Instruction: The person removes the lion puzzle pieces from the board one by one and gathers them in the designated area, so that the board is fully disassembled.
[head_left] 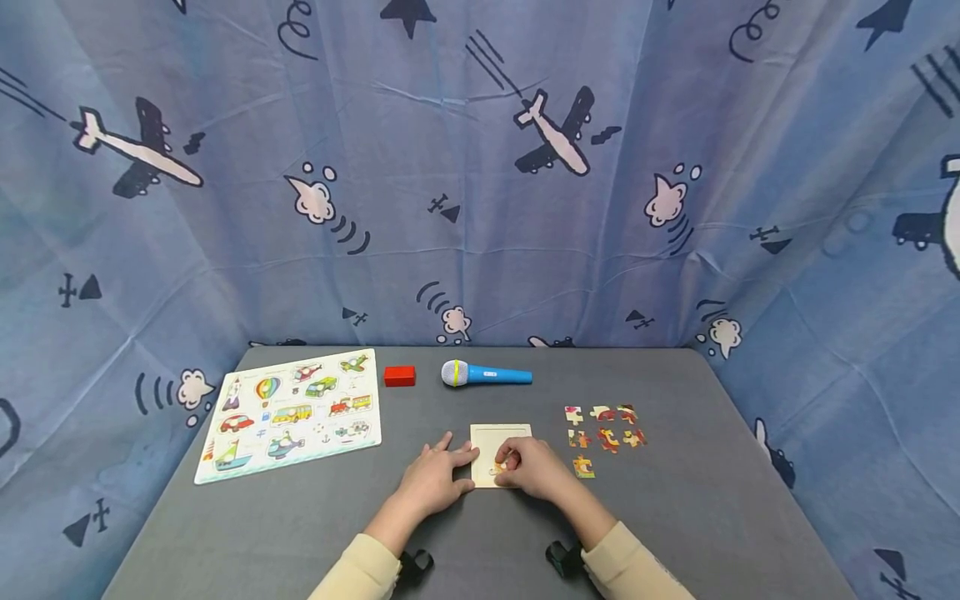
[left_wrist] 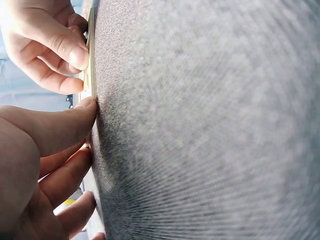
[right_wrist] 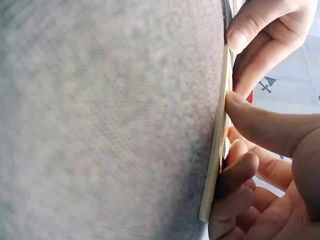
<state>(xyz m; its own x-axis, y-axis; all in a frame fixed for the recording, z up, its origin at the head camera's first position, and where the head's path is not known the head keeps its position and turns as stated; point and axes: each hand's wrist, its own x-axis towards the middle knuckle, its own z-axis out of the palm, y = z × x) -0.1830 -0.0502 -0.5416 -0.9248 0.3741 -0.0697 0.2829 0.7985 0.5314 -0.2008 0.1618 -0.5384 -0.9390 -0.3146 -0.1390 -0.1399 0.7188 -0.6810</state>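
A small square wooden puzzle tray (head_left: 483, 437) lies flat on the grey table near its front middle. My left hand (head_left: 431, 479) rests at the tray's left side, thumb and fingers spread and touching its edge. Over the tray's lower right, my right hand (head_left: 536, 468) pinches a small jigsaw piece (head_left: 494, 471), mostly hidden under the fingertips. In the right wrist view, the right thumb and curled fingers (right_wrist: 240, 170) are low against the thin tray edge (right_wrist: 212, 185). The left wrist view shows the left thumb (left_wrist: 75, 122) against that edge.
Several loose jigsaw pieces (head_left: 608, 440) lie right of the tray. A blue toy microphone (head_left: 498, 377) and a red block (head_left: 399, 376) lie behind it. A large vehicle picture board (head_left: 255, 446) lies at the left. A patterned curtain (head_left: 420, 208) hangs behind the table.
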